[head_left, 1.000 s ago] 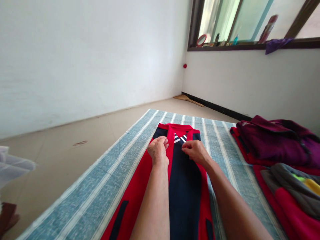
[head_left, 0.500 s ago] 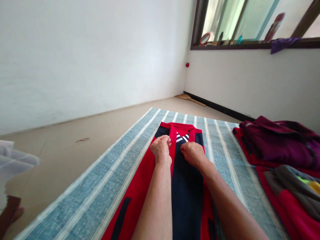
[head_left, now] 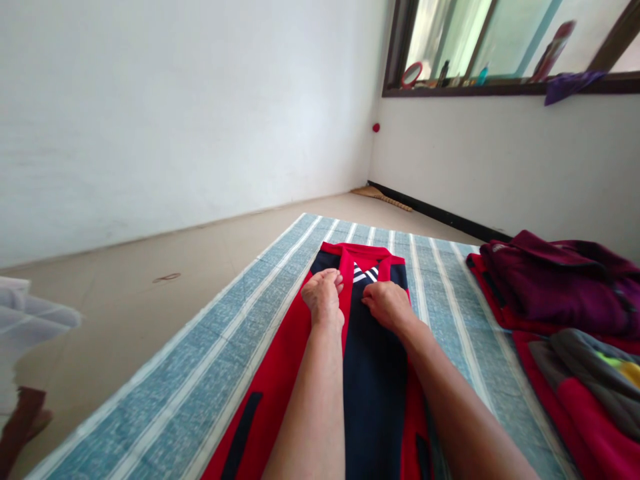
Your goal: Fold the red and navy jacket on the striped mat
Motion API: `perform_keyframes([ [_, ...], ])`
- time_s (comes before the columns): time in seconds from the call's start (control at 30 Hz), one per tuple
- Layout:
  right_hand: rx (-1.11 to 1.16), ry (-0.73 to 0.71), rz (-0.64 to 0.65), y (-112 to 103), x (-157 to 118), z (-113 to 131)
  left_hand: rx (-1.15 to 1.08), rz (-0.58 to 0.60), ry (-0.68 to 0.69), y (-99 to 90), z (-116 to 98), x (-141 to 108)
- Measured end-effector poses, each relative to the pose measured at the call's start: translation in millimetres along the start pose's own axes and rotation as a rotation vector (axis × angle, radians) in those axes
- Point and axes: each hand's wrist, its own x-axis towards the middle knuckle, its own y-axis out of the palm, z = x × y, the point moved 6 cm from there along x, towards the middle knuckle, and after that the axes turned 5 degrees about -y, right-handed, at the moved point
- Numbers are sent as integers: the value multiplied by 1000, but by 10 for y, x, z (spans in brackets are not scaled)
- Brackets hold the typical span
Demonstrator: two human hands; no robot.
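A red and navy jacket (head_left: 375,373) lies spread before me, its red collar at the far end and white stripes at the neck. My left hand (head_left: 324,293) is closed at the left front edge just below the collar, fingers curled against the cloth. Across from it, my right hand (head_left: 389,305) pinches the fabric beside the striped neck, knuckles up. My forearms cover part of the jacket's body. Dark pocket strips show on both sides lower down.
Beneath the jacket is a blue-and-white striped sheet (head_left: 220,347). Folded maroon clothes (head_left: 565,287) and a grey and red garment (head_left: 590,393) lie at right. A person's foot (head_left: 25,420) shows at lower left. A broom (head_left: 383,197) rests by the corner.
Almost nothing differs: the view has shifted very slightly, and both hands keep their places near the collar.
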Motion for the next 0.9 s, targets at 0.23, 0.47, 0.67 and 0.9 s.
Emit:
perform_keyframes([
  [0.23,70,65,-56,22,-2,-60,-2,-11,-1,-6,14,22],
  [0.47,209,52,-51,1,2,-167,-4,-6,-9,-2,7,18],
  [0.67,183,110,-112,28,-3,-138,3,-4,4,-1,4,12],
  [0.9,290,131,-139,50,10,-252,11,1,-4,3,7,18],
])
